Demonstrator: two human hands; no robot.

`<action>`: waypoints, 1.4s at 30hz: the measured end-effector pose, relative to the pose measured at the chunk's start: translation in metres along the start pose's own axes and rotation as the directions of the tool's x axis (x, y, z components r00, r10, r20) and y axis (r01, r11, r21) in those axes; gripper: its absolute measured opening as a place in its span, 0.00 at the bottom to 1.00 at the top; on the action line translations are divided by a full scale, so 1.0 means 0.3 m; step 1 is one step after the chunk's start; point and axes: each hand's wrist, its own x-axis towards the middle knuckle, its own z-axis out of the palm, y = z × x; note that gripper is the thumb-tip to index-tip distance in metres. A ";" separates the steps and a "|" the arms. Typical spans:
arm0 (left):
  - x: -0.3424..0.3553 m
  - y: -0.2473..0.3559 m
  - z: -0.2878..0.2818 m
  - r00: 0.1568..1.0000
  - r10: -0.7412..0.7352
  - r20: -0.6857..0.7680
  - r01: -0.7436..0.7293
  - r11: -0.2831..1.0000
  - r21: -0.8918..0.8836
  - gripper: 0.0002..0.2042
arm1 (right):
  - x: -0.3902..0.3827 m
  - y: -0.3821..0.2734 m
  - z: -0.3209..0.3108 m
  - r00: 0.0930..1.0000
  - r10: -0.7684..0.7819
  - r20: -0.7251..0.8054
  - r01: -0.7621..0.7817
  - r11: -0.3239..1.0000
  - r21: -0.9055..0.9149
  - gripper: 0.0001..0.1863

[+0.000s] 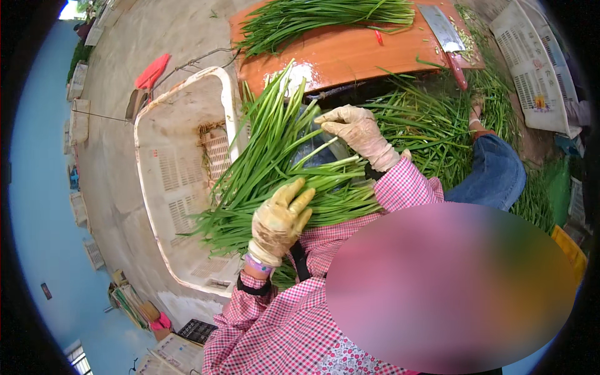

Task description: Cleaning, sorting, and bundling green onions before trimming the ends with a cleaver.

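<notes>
Nearest, the left hand (279, 220), gloved, wrist bent back, palm down on a thick bundle of green leaves (269, 169); fingers together, curled lightly over the stalks and pressing rather than closed round them. The sleeve is pink-and-white check, with a black band at the cuff.

Just beyond, the right hand (357, 131), also gloved, comes in from the right with the forearm angled up and left. Fingers are bent and loosely apart, tips resting on the upper side of the same bundle; cannot tell whether they pinch any single leaf.

The bundle lies across the person's lap, fanning out up and to the left, its tips overhanging the rim of a white plastic crate (181, 181) that sits on the concrete floor to the left.

Right of the hands, a blue-trousered knee (497, 175) amid loose greens on the ground.

Farther off, an orange chopping board (337, 53) carrying more greens, a cleaver (440, 28) at its right end. A second white crate (531, 62) stands at far right.
</notes>
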 end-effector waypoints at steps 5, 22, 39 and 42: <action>0.156 -0.156 0.070 0.962 0.087 -0.260 -0.073 0.995 0.066 0.17 | 0.021 -0.014 -0.029 0.958 -0.270 0.092 0.286 0.914 -0.288 0.11; 0.191 -0.151 0.188 0.965 -0.092 -0.247 0.070 0.993 -0.098 0.16 | 0.013 -0.245 -0.101 0.958 0.211 0.197 -0.244 0.955 0.166 0.11; 0.163 -0.121 0.163 0.977 -0.072 -0.199 0.051 0.993 -0.109 0.07 | -0.136 0.023 -0.204 0.947 0.010 -0.320 -0.108 0.951 -0.290 0.08; 0.080 -0.094 0.112 0.987 -0.091 -0.134 0.092 0.996 0.000 0.17 | -0.102 -0.054 -0.169 0.937 0.300 -0.177 -0.348 0.808 -0.474 0.09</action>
